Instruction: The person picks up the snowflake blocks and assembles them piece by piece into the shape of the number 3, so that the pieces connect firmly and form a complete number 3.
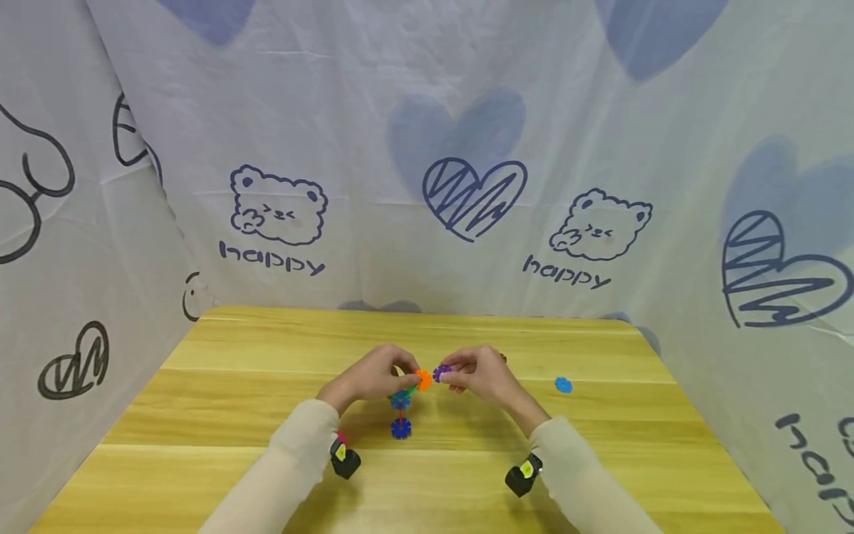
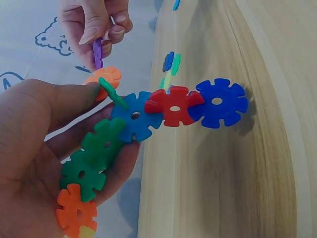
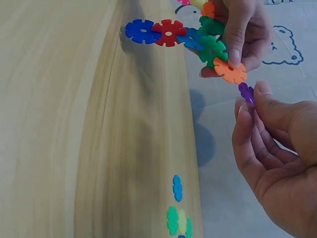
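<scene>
My left hand [image 1: 376, 377] grips a joined chain of notched plastic snowflake discs above the table. In the left wrist view the chain runs from a dark blue disc [image 2: 222, 103] through a red disc [image 2: 161, 110] and a lighter blue disc [image 2: 132, 121] to green discs [image 2: 81, 173] and a lower orange disc [image 2: 75, 210]. Thumb and fingers pinch it near another orange disc [image 3: 230, 71], which points toward the other hand. My right hand [image 1: 485, 377] pinches a purple snowflake disc [image 3: 245, 93] between thumb and fingertips, its edge right by that orange disc's rim.
A loose light blue disc [image 1: 563, 385] lies on the wooden table [image 1: 600, 460] to the right. Green and yellow discs [image 3: 172, 220] show near the table's far edge. Behind the table hangs a printed cloth [image 1: 373, 245]. Each wrist carries a small black camera [image 1: 345, 461].
</scene>
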Available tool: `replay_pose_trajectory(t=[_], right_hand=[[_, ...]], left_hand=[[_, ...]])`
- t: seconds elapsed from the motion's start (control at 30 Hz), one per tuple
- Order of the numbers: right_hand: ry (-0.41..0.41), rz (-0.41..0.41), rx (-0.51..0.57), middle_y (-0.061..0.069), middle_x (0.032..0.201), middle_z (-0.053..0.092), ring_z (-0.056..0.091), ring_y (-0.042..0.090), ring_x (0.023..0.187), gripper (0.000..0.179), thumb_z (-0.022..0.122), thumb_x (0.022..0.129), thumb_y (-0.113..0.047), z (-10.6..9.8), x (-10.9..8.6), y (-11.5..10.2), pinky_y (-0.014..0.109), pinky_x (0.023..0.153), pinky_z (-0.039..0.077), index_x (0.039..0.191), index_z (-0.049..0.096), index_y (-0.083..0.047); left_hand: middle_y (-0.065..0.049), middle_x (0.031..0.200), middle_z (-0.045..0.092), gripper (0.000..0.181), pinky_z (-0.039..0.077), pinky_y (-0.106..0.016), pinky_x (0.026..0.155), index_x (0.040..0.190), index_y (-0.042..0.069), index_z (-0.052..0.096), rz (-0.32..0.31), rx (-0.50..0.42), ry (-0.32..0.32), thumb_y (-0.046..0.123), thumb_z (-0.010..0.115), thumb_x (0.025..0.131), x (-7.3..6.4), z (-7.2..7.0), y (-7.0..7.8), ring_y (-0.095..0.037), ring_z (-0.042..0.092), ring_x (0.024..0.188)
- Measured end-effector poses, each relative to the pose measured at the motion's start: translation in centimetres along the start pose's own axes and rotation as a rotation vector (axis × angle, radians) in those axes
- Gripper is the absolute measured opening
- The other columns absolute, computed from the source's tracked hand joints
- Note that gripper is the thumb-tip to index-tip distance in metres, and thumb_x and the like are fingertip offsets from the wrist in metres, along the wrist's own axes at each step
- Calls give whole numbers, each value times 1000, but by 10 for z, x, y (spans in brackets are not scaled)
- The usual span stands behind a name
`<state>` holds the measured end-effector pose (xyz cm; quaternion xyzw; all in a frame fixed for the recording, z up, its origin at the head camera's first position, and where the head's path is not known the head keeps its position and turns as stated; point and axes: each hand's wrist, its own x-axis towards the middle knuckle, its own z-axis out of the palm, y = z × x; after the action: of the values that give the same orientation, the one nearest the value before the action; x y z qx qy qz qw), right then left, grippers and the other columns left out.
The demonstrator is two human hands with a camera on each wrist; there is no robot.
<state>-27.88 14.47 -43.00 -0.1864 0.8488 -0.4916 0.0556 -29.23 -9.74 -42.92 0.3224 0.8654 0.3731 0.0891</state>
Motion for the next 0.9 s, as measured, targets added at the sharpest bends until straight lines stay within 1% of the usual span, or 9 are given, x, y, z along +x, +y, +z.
replay_pose_trajectory(t=[0.03, 0.13, 0.27, 0.37, 0.57, 0.73, 0.9], right_hand=[[-1, -3, -1, 19, 91, 77, 74, 31, 75, 21, 75, 94, -7, 1, 0, 0, 42, 71, 65, 110, 75, 6], [2, -8, -11, 19, 92, 77, 75, 29, 73, 22, 75, 94, -9, 2, 0, 1, 40, 69, 65, 110, 75, 6], [11, -6, -18, 19, 92, 78, 73, 19, 69, 21, 75, 94, -10, 4, 0, 2, 44, 70, 65, 109, 76, 5], [17, -3, -14, 20, 93, 78, 73, 17, 69, 21, 74, 95, -11, 5, 0, 3, 45, 70, 65, 108, 76, 5], [6, -4, 24, 27, 100, 77, 75, 20, 72, 20, 72, 97, -12, 5, -1, 6, 37, 70, 65, 110, 76, 3], [-21, -25, 54, 30, 106, 75, 75, 22, 75, 23, 69, 99, -10, 4, -2, 9, 29, 70, 64, 113, 75, 7], [-43, -28, 53, 31, 109, 74, 76, 23, 77, 24, 67, 100, -9, 4, -2, 11, 28, 70, 64, 115, 73, 9]], left_hand=[[-1, 97, 76, 17, 60, -33, 86, 102, 4, 78, -1, 0, 0, 16, 66, 102, 0, 0, 0, -14, 66, 85], [0, 97, 76, 17, 59, -32, 85, 103, 4, 77, -2, 3, 3, 16, 66, 102, 1, 0, 1, -14, 66, 86], [0, 97, 76, 17, 60, -33, 86, 103, 4, 78, -3, 4, 9, 16, 66, 101, 1, 0, 2, -13, 67, 87], [0, 97, 77, 16, 60, -34, 88, 103, 5, 78, -5, 4, 13, 16, 67, 101, 1, 0, 3, -12, 67, 88], [0, 96, 77, 17, 60, -34, 87, 102, 4, 78, -9, 0, 23, 16, 66, 101, 1, 0, 2, -11, 67, 88], [0, 97, 77, 17, 60, -34, 86, 102, 4, 78, -14, 11, 34, 16, 66, 102, 1, 1, 0, -9, 66, 88], [-1, 98, 77, 17, 60, -35, 86, 102, 4, 78, -10, 17, 43, 17, 66, 102, 0, 0, 0, -11, 67, 89]])
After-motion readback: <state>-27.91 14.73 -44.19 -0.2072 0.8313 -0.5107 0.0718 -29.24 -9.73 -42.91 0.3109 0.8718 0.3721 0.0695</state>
